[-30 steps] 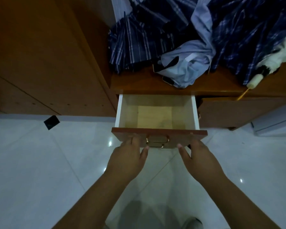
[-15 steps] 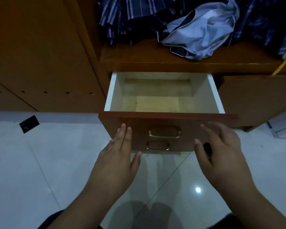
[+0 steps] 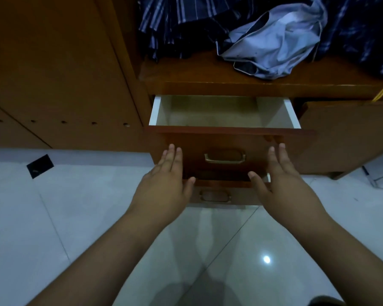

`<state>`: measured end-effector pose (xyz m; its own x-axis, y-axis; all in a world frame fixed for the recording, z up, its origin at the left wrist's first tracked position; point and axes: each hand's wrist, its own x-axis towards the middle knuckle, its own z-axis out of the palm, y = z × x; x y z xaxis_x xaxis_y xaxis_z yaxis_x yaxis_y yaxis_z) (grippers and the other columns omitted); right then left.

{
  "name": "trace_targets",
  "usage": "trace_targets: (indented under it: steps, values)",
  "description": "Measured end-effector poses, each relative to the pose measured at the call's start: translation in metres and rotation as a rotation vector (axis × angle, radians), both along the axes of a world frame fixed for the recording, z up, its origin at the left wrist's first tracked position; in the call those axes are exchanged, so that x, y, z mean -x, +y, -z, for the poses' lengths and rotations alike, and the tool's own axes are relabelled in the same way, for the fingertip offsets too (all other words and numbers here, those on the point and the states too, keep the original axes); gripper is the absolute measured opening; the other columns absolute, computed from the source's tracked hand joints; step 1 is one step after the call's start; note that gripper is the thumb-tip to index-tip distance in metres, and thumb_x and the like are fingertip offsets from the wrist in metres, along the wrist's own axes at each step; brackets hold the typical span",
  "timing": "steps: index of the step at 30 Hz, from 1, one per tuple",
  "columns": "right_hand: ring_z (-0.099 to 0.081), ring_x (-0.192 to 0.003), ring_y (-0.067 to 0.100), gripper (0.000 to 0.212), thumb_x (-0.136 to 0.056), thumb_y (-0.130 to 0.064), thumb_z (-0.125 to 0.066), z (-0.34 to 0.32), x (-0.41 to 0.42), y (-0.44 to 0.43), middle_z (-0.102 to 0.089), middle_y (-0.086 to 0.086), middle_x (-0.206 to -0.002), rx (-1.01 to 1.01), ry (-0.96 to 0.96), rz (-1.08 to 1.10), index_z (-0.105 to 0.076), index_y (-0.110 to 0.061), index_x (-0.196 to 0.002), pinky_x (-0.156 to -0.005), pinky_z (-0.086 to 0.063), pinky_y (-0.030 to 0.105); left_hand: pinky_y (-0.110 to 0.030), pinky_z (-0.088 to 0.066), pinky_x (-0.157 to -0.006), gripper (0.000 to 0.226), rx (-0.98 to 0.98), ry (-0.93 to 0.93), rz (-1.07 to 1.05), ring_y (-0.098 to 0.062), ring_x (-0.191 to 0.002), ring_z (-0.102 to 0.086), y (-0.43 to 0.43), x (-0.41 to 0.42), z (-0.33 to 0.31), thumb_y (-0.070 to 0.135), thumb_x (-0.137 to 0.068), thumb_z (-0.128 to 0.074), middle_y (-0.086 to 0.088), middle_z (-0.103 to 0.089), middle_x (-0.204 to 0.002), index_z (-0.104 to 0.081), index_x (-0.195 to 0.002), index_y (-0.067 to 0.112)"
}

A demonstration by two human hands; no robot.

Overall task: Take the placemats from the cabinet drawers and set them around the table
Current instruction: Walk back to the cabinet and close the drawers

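The upper drawer (image 3: pixel 226 141) of a brown wooden cabinet stands pulled out, with white inner walls and a brass handle (image 3: pixel 224 156). No placemat shows in the part of its inside that I can see. Below it a lower drawer (image 3: pixel 221 194) with its own brass handle sticks out a little. My left hand (image 3: pixel 166 184) lies flat, fingers apart, against the left of the upper drawer's front. My right hand (image 3: pixel 283 184) lies the same way against the right of the front. Neither hand holds anything.
Crumpled blue plaid and pale blue clothes (image 3: pixel 270 38) lie on the shelf above the drawers. A closed cabinet door (image 3: pixel 349 138) is to the right, a tall wooden panel (image 3: pixel 53 74) to the left. The white tiled floor (image 3: pixel 53 217) carries a small black square (image 3: pixel 40 165).
My view dropped lower and closer to the cabinet. Both hands let go of the drawer's top edge and now lie flat on its front. The lower drawer's front came into view.
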<state>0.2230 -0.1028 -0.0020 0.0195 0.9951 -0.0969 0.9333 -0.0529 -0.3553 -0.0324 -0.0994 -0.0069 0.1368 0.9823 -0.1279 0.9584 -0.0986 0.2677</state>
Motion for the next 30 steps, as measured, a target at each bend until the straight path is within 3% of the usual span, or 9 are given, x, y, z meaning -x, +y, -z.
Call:
trace_targets:
  steps: [4,11,30]
  values:
    - [-0.003,-0.153,0.021,0.08,-0.099,-0.057,-0.037,0.001,0.003,0.02,0.009,0.004,-0.166,-0.006,-0.031,0.0,-0.003,-0.018,-0.159,-0.117,-0.025,0.038,-0.041,-0.025,-0.12,0.077,0.0,0.071,0.003,-0.02,-0.156,-0.003,0.024,-0.005,0.001,0.054,-0.104,-0.031,-0.006,0.006,-0.169,0.003,-0.161,0.015]
    - [0.002,-0.153,0.02,0.08,-0.1,-0.057,-0.033,0.002,0.0,0.059,0.008,0.007,-0.166,-0.025,-0.111,-0.021,0.0,-0.014,-0.159,-0.119,-0.015,0.038,-0.042,-0.025,-0.119,0.075,-0.033,0.171,0.0,-0.022,-0.156,-0.003,0.062,-0.007,0.007,0.051,-0.105,-0.029,-0.007,0.008,-0.169,0.004,-0.161,0.013]
    - [0.002,-0.153,0.024,0.079,-0.1,-0.058,-0.029,0.005,-0.012,0.105,0.01,0.003,-0.166,-0.014,-0.2,-0.058,0.002,-0.015,-0.158,-0.12,-0.02,0.051,-0.045,-0.026,-0.119,0.074,0.006,0.237,-0.011,-0.023,-0.156,-0.003,0.103,-0.011,0.004,0.047,-0.107,-0.032,-0.007,0.011,-0.169,0.005,-0.16,0.011]
